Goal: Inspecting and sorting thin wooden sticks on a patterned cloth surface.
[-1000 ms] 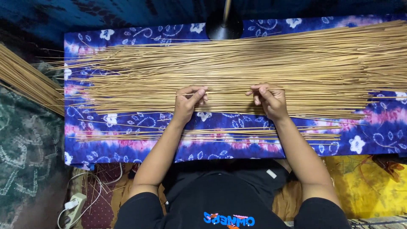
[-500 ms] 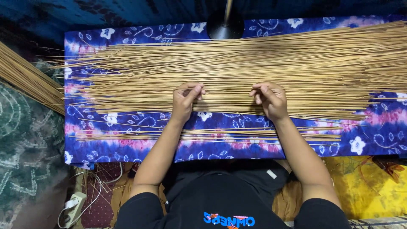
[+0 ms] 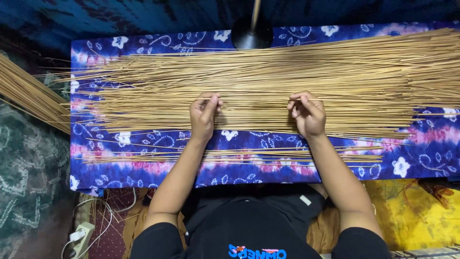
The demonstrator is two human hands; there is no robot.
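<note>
Off the left edge of the table, a separate bundle of sticks [image 3: 26, 96] lies slanted over a dark green patterned cloth [image 3: 28, 192], and a white power strip [image 3: 79, 235] with cables sits near the bottom left corner.

A blue and purple flowered cloth [image 3: 143, 45] covers the table from its left edge to the right. Across its far half lies a wide layer of thin tan sticks [image 3: 364, 76], running left to right and spreading past the right edge. A thinner row of loose sticks [image 3: 239, 154] lies along the near edge, apart from the main layer.

The left hand [image 3: 203, 112] rests at the near side of the main layer, left of the middle, thumb and fingers pinched closed on a single stick [image 3: 254, 99]. That stick runs straight across to the right hand [image 3: 307, 112], which pinches it the same way, fingers curled in. The stick sits just above the main layer, between the two hands.

At the far edge, near the middle, a round black base with a pole [image 3: 251, 31] stands on the cloth. A yellow cloth [image 3: 412, 211] shows below the right near corner.
</note>
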